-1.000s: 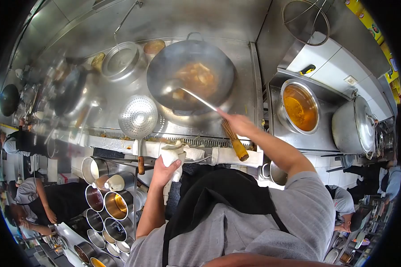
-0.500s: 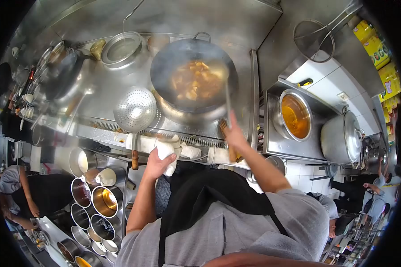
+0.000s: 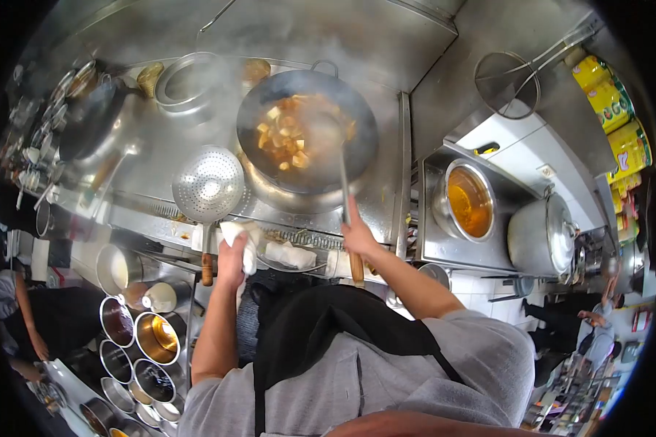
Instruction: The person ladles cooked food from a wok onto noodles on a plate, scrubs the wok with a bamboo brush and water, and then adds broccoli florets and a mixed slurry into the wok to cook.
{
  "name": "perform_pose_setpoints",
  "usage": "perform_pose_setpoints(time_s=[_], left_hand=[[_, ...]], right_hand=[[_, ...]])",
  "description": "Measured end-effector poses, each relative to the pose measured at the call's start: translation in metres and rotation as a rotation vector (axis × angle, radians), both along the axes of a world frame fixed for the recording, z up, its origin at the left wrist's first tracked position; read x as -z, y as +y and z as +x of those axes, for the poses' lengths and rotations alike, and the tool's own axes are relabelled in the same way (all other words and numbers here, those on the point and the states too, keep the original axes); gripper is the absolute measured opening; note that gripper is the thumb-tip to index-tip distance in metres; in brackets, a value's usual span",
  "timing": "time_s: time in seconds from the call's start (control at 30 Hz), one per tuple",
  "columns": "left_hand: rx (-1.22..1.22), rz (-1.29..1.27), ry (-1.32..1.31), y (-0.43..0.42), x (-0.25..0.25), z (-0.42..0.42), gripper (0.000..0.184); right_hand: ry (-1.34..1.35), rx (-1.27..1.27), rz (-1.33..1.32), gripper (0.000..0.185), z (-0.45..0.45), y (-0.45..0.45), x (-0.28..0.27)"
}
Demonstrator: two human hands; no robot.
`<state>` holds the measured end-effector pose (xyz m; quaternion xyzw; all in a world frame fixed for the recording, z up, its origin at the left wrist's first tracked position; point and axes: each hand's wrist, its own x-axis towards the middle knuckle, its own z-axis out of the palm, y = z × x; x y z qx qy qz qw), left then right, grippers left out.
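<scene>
My right hand (image 3: 358, 234) is closed round the long handle of a wok ladle (image 3: 345, 175), its wooden end pointing toward me. The ladle's head is inside the black wok (image 3: 364, 120), blurred by steam and sauce. Pale cubes of food (image 3: 288, 142) in reddish-brown sauce lie mostly in the left part of the wok. My left hand (image 3: 232, 258) grips a bunched white cloth (image 3: 246, 244) at the front of the stove, below and left of the wok. Beside that hand a perforated strainer (image 3: 208, 182) rests with its wooden handle toward me.
To the right stand a metal bowl of orange liquid (image 3: 468, 204) and a lidded pot (image 3: 536, 237). A wire skimmer (image 3: 508, 84) hangs above. Several seasoning containers (image 3: 157, 337) stand at lower left. Folded white cloths (image 3: 290, 255) lie along the stove's front. Other people are at both sides.
The food has shifted from the wok's middle toward its left side, and the ladle's handle has swung. My left hand and cloth have moved left, closer to the strainer handle. The whole view has shifted slightly.
</scene>
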<state>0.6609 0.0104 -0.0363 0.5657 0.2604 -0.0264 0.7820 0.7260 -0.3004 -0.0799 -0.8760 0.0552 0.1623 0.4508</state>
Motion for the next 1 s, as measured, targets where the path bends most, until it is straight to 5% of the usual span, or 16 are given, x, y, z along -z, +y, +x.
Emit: perform_pose_setpoints(time_s=[0.07,0.1,0.13,0.2,0.27,0.3,0.33,0.4,0.53,0.6,0.67,0.8,0.9,0.97,1.0], left_hand=[[-0.105,-0.093,0.191,-0.014,-0.025,0.020,0.032],[-0.117,-0.214,0.104,-0.009,0.035,0.038,0.038],[-0.014,-0.208,0.034,-0.015,0.023,0.048,0.045],[0.056,-0.431,0.043,-0.024,0.070,0.084,0.049],[0.176,-0.412,0.180,-0.036,0.053,0.108,0.046],[0.173,-0.318,0.254,-0.045,0.016,0.114,0.047],[0.176,-0.317,0.275,-0.047,0.006,0.123,0.047],[0.189,-0.410,0.268,-0.052,0.020,0.144,0.046],[0.294,-0.525,0.235,-0.065,0.085,0.167,0.040],[0.314,-0.513,0.211,-0.067,0.088,0.160,0.040],[0.299,-0.726,0.215,-0.061,0.083,0.151,0.039],[0.172,-0.653,0.221,-0.035,0.060,0.139,0.044],[0.260,-0.709,0.222,-0.003,0.072,0.137,0.048],[0.305,-0.647,0.275,0.007,0.054,0.135,0.050],[0.309,-0.647,0.269,0.005,0.048,0.136,0.050]], right_hand=[[0.122,-0.006,0.272,0.080,-0.001,-0.009,-0.020],[0.316,-0.024,0.528,0.080,0.016,-0.016,-0.032],[0.507,-0.038,0.787,0.079,0.033,-0.018,-0.042],[0.451,-0.007,0.648,0.079,0.061,-0.011,-0.050],[0.160,-0.028,0.280,0.079,0.077,0.002,-0.026],[-0.231,-0.068,-0.112,0.080,0.071,0.010,0.004],[-0.189,-0.005,-0.398,0.077,0.055,0.028,0.003],[-0.061,0.079,-0.387,0.078,0.009,0.053,-0.015],[0.154,0.134,0.178,0.077,-0.023,0.072,-0.057],[0.265,0.070,0.098,0.079,0.010,0.064,-0.072],[0.022,-0.023,-0.436,0.076,0.021,0.060,-0.062],[0.064,-0.042,-0.399,0.076,-0.013,0.033,-0.144],[-0.184,-0.222,-0.295,0.077,-0.045,0.013,-0.174],[0.519,-0.067,-0.243,0.080,-0.051,0.034,-0.214],[0.513,-0.064,-0.244,0.080,-0.054,0.033,-0.201]])
